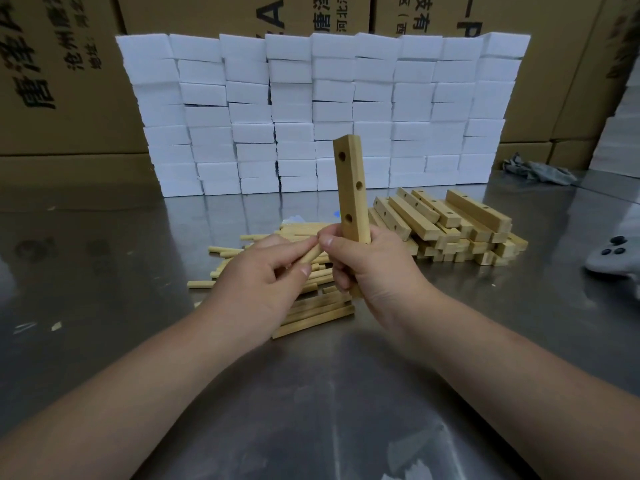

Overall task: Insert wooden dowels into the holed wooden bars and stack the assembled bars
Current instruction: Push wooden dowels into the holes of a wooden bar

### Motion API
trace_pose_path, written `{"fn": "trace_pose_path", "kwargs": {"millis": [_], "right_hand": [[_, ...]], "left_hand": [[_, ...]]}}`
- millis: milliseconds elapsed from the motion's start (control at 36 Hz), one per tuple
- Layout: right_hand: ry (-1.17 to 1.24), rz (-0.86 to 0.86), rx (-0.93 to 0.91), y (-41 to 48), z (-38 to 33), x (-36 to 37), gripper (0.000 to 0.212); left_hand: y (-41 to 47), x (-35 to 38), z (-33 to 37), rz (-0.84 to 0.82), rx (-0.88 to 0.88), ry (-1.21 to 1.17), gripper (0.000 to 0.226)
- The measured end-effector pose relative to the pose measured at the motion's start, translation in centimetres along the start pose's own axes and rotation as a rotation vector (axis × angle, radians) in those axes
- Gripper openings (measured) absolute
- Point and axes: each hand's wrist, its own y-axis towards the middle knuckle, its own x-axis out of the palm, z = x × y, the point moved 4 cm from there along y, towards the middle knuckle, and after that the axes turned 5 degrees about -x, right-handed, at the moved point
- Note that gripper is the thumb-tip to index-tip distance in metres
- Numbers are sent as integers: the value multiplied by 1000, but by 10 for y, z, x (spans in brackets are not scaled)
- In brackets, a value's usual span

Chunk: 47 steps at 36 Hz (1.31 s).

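Bar (350, 188) upright in your right hand (367, 268), dowel (310, 255) pinched in your left hand (263, 275): the insertion step.
On the smooth steel counter (138, 271), the pile of square-edged holed bars (446, 220) lies to the right and the loose round dowels (225, 251) lie beyond your left hand. The held bar shows three round holes above your curled fingers. Next, I judge, you must line the dowel's tip up squarely with the lowest hole and push straight.
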Motion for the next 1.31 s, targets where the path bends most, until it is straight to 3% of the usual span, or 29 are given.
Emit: {"fn": "trace_pose_path", "kwargs": {"millis": [222,417,556,944,1306], "right_hand": [[57,85,52,6,6,-8,14],[380,221,232,13,11,-19,42],[285,239,231,12,13,-17,42],[79,145,191,12,11,-13,41],[95,57,155,7,6,-6,39]], "left_hand": [[5,-4,-9,160,-140,-44,20],[2,-1,-8,80,-115,-32,19],[-1,3,-5,17,-38,15,32],[-1,4,-6,-9,47,84,29],[-2,6,-4,-67,32,58,36]]}}
